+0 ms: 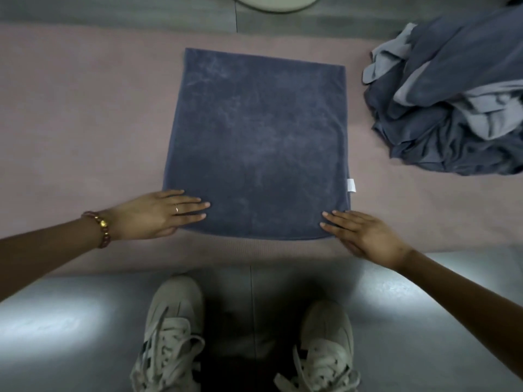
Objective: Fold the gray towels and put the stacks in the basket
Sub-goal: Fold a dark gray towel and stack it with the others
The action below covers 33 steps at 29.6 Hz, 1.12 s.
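A dark gray towel (pixel 257 142) lies flat on a pink mat (pixel 85 123), roughly square, with a small white tag on its right edge. My left hand (pixel 158 215) rests flat on the towel's near left corner, fingers straight. On the near right corner, my right hand (pixel 365 236) presses flat in the same way. A heap of unfolded gray towels (pixel 450 97) sits on the mat at the right. No basket is clearly in view.
The pink mat lies on a gray tiled floor (pixel 56 321). My two pale sneakers (pixel 172 329) stand on the floor just in front of the mat. Part of a round pale object (pixel 277 2) shows at the top edge.
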Each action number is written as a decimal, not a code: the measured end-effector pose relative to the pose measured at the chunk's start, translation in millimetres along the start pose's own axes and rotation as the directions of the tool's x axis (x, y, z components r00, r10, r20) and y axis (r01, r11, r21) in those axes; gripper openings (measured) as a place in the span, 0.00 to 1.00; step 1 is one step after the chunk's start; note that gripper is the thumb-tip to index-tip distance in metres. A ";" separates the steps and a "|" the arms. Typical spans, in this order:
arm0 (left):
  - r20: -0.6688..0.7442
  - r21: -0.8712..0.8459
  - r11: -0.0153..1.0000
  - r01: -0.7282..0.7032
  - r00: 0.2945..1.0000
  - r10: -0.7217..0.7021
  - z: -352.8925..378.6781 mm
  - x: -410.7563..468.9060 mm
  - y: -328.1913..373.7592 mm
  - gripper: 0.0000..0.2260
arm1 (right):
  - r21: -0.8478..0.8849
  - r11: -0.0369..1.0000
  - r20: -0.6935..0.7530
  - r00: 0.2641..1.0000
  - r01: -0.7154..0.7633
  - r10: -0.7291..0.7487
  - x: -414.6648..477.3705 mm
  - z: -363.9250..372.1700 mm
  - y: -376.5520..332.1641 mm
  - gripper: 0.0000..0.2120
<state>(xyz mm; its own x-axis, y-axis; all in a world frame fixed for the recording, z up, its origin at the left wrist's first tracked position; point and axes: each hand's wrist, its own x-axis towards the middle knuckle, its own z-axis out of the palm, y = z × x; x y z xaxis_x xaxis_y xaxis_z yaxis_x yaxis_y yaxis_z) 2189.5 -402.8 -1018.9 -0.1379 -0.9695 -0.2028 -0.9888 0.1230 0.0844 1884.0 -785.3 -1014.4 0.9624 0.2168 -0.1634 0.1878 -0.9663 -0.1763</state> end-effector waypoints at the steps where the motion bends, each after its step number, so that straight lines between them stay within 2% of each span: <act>1: -0.019 -0.039 0.999 -0.016 1.000 0.015 -2.6 -0.4 -0.7 0.33 | 0.017 1.000 -0.019 1.000 0.015 -0.014 0.4 -4.1 1.7 0.19; 3: -0.071 -0.095 0.995 -0.028 0.997 0.021 -7.2 -0.3 -1.4 0.31 | 0.017 0.998 -0.048 0.997 0.057 -0.057 2.0 -10.7 4.4 0.20; 4: -0.109 -0.135 0.991 0.011 0.994 -0.026 -10.0 -0.9 -0.6 0.28 | 0.006 0.998 -0.055 0.996 0.070 -0.070 3.2 -13.0 5.1 0.21; 6: -0.185 -0.316 0.936 0.157 0.957 -0.223 -15.7 -1.2 1.8 0.22 | 0.006 0.998 -0.087 0.995 0.055 -0.054 4.8 -15.8 5.5 0.24; 7: -0.173 -0.482 0.838 0.256 0.910 -0.377 -19.2 -0.5 2.9 0.20 | 0.034 0.999 -0.124 0.992 0.011 -0.007 5.7 -17.4 4.2 0.23; 8: -0.117 -0.662 0.675 0.324 0.846 -0.520 -24.3 1.4 3.2 0.18 | 0.097 0.993 -0.168 0.982 -0.071 0.087 6.4 -19.8 1.8 0.21; 9: -0.061 -0.798 0.501 0.335 0.782 -0.620 -27.9 3.7 0.1 0.14 | 0.188 0.966 -0.212 0.953 -0.176 0.215 7.8 -22.8 -0.2 0.19; 10: -0.046 -0.878 0.374 0.297 0.727 -0.685 -32.0 8.0 -5.0 0.10 | 0.305 0.912 -0.241 0.904 -0.276 0.354 10.8 -27.4 -1.9 0.17; 11: -0.048 -0.919 0.298 0.259 0.675 -0.736 -38.4 13.3 -11.6 0.07 | 0.435 0.826 -0.239 0.838 -0.359 0.491 15.9 -32.7 -2.0 0.15; 12: -0.064 -0.939 0.262 0.224 0.633 -0.772 -46.7 18.5 -19.4 0.07 | 0.564 0.725 -0.223 0.773 -0.394 0.594 23.7 -39.0 -0.2 0.11; 13: -0.080 -0.948 0.246 0.204 0.595 -0.800 -55.9 24.0 -28.3 0.07 | 0.679 0.616 -0.187 0.717 -0.400 0.672 33.3 -46.2 5.1 0.07; 15: -0.099 -0.964 0.209 0.162 0.513 -0.853 -71.5 37.2 -52.9 0.09 | 0.831 0.417 -0.118 0.615 -0.369 0.780 57.1 -63.2 25.2 0.09; 17: -0.082 -0.978 0.159 0.134 0.450 -0.889 -84.3 55.8 -83.6 0.08 | 0.917 0.238 -0.041 0.518 -0.320 0.855 86.8 -79.7 52.5 0.13; 19: -0.105 -0.967 0.188 0.171 0.405 -0.908 -95.2 79.6 -119.4 0.06 | 0.947 0.121 0.024 0.439 -0.299 0.898 121.8 -95.3 79.5 0.13; 23: -0.178 -0.937 0.257 0.238 0.306 -0.935 -101.3 130.5 -193.4 0.08 | 0.944 0.137 -0.038 0.314 -0.299 0.949 194.7 -113.8 138.6 0.13; 25: -0.153 -0.929 0.228 0.290 0.261 -0.953 -87.7 146.9 -216.7 0.09 | 0.926 0.145 -0.051 0.266 -0.348 0.963 222.5 -113.3 155.4 0.13; 27: -0.118 -0.920 0.192 0.341 0.226 -0.967 -68.3 162.3 -236.3 0.10 | 0.900 0.147 -0.041 0.257 -0.409 0.966 246.4 -101.9 174.2 0.10; 30: -0.118 -0.891 0.188 0.413 0.188 -0.975 -48.0 172.6 -246.3 0.08 | 0.843 0.143 -0.027 0.226 -0.518 0.974 265.2 -83.8 184.8 0.14; 33: -0.176 -0.865 0.239 0.440 0.180 -0.968 -39.7 175.2 -247.6 0.09 | 0.776 0.239 -0.151 0.196 -0.584 0.969 266.5 -74.0 183.9 0.13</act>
<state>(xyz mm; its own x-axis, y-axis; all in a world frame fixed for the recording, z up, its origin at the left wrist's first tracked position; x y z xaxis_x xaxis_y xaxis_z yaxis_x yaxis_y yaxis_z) 2412.5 -611.5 -1036.6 0.9422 -0.3309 0.0531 -0.2478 -0.5812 0.7751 2189.6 -915.5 -1018.5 0.4002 -0.9147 -0.0563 -0.6696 -0.2499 -0.6994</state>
